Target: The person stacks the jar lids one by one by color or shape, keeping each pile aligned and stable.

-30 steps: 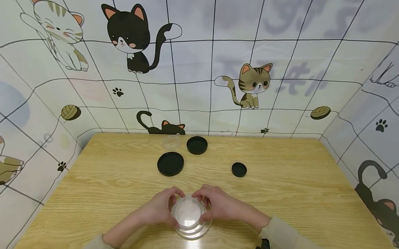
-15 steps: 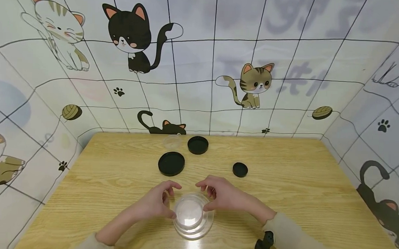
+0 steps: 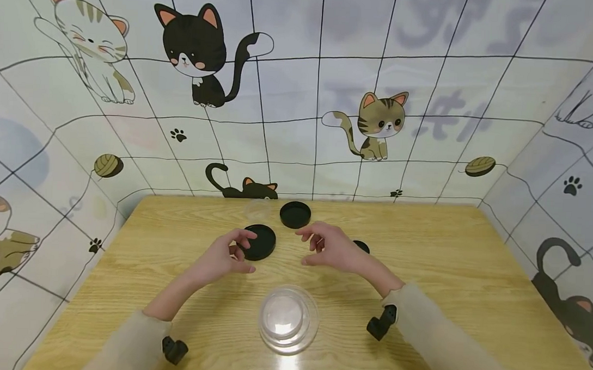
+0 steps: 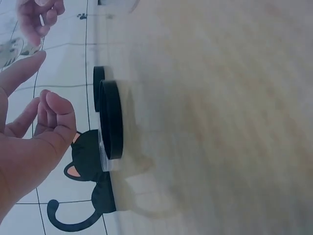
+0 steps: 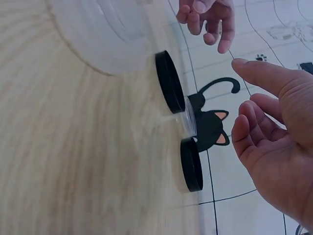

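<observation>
L hand [image 3: 222, 254] hangs over the tabletop [image 3: 435, 293], thumb spread from loosely bent fingers. R hand [image 3: 334, 249] faces it in a similar pose, thumb & fingers apart, gap btwn the two.

Large black lid [image 3: 264, 243] is just off L hand's fingertips; they block its left part in head view, but L wrist view shows hand & lid apart. Mid-size black lid [image 3: 295, 214] lies farther off, past the gap btwn the hands, near R hand's fingertips as seen from above. Small black lid [image 3: 362, 245] sits behind R hand, which covers part of it.

Clear disc [image 3: 258, 210], faint, is beyond L hand, past the large lid & beside the mid-size one; exact shape hard to tell.

Clear stack [image 3: 288, 321], round see-through pieces, stands on the near side of both hands, btwn the forearms; layer count unclear, glare on it.

Black wrist cams [image 3: 174, 350] sit at the cuffs, one behind each hand. Cat-print backdrop [image 3: 289, 108] rises past the tabletop's far edge, ahead of both hands, & continues along either side.
</observation>
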Motion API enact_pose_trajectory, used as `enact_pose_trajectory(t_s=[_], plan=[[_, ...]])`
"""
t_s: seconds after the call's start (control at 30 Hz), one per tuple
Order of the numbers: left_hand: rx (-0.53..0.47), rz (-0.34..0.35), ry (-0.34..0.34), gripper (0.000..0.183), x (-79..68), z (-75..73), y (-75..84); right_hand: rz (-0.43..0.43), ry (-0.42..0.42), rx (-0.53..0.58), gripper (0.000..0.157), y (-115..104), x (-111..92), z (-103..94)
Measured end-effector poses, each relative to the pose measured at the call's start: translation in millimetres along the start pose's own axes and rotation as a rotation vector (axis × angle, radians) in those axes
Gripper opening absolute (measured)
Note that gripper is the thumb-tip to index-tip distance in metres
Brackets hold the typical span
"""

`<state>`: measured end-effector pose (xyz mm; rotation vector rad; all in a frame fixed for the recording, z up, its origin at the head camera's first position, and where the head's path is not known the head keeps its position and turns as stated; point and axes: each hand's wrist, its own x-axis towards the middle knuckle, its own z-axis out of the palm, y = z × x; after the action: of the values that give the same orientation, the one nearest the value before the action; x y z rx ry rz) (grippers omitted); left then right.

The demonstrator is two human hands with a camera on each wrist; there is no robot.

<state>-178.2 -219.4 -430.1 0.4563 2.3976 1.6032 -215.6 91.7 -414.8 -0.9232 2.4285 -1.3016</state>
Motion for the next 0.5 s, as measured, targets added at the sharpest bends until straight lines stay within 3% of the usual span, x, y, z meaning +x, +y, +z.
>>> enact_pose_trajectory(t_s=[0.23, 0.5], plan=[[-0.019, -0.027, 0.053, 0.061, 20.5, -17.8, 4.8, 0.022, 0.069, 0.03, 0.054, 3, 24, -11.9], [-0.001, -0.062, 0.124, 0.058, 39.7, -34.7, -1.5, 0.03, 0.094, 0.069, 0.056, 5, 54, -9.5]])
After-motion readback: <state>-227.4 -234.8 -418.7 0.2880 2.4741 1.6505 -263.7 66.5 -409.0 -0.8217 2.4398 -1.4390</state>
